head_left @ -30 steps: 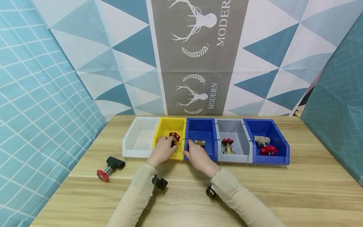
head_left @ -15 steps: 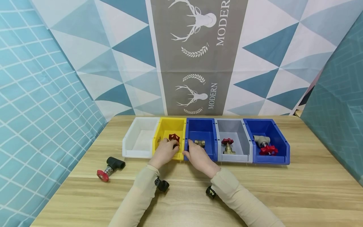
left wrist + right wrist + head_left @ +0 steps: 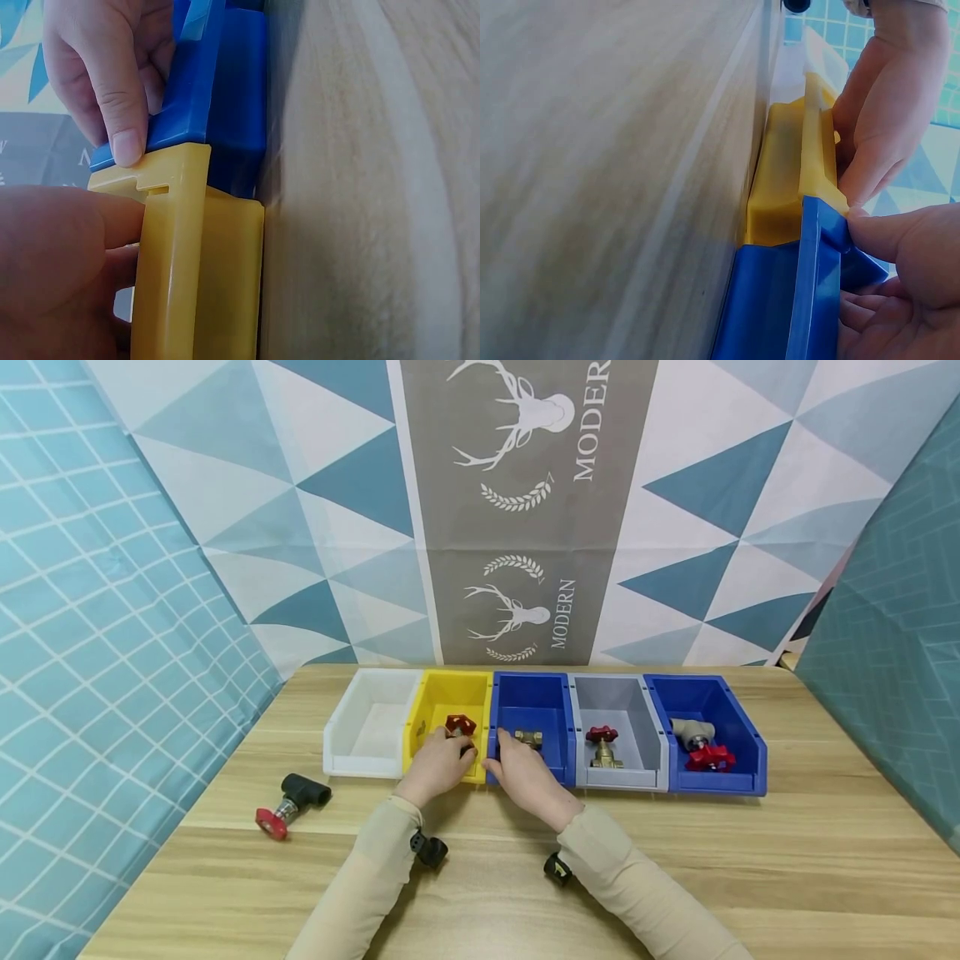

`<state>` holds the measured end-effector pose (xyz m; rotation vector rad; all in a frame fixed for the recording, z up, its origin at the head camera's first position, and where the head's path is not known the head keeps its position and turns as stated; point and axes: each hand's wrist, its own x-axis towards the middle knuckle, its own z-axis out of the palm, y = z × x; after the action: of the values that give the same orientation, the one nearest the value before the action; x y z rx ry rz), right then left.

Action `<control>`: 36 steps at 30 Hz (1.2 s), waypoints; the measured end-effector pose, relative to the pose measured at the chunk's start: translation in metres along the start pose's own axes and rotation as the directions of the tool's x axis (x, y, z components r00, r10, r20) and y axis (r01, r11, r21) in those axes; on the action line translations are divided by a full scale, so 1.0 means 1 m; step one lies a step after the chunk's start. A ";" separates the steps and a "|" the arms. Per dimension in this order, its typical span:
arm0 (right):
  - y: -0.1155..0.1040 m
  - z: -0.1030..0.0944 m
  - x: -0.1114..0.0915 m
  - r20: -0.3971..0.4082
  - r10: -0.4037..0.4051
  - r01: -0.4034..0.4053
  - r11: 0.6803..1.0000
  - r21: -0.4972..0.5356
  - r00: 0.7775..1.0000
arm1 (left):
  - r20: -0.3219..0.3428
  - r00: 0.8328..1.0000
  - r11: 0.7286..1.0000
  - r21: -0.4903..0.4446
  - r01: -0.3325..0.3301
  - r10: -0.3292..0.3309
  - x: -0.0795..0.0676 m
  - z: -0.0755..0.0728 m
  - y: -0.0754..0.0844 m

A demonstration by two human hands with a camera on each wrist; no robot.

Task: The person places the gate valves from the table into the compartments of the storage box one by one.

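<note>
My left hand (image 3: 437, 764) reaches over the front lip of the yellow bin (image 3: 457, 687), fingers bent down inside it. Just beyond these fingers shows the red handwheel of a valve (image 3: 460, 724); the valve's lower part is hidden, so whether I hold it cannot be seen. In the left wrist view, the front wall of the yellow bin covers those fingertips. My right hand (image 3: 528, 777) grips the corner of the middle blue bin (image 3: 817, 285) where it meets the yellow one, thumb outside and fingers inside. Beside these fingers lies a brass valve (image 3: 529, 739).
A white bin (image 3: 378, 714) stands left of the yellow one. To the right are a grey bin (image 3: 618, 702) with a brass, red-wheeled valve (image 3: 603, 747) and another blue bin (image 3: 686, 689) with a beige valve (image 3: 693, 731). A black, red-wheeled valve (image 3: 300, 793) lies on the table.
My left hand has shifted slightly right within the yellow bin, and the red handwheel there has moved slightly. The right hand stays in place.
</note>
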<state>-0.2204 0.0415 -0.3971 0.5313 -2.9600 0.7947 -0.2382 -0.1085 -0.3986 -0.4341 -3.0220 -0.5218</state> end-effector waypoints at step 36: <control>0.002 0.001 -0.002 -0.029 -0.022 0.023 0.999 0.023 0.999 | 0.205 0.979 1.000 0.017 -0.004 0.000 -0.012 -0.019 0.007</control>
<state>-0.2190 0.0432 -0.3997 0.5489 -2.9164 0.8284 -0.2251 -0.1115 -0.3789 -0.5206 -3.2189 -0.4774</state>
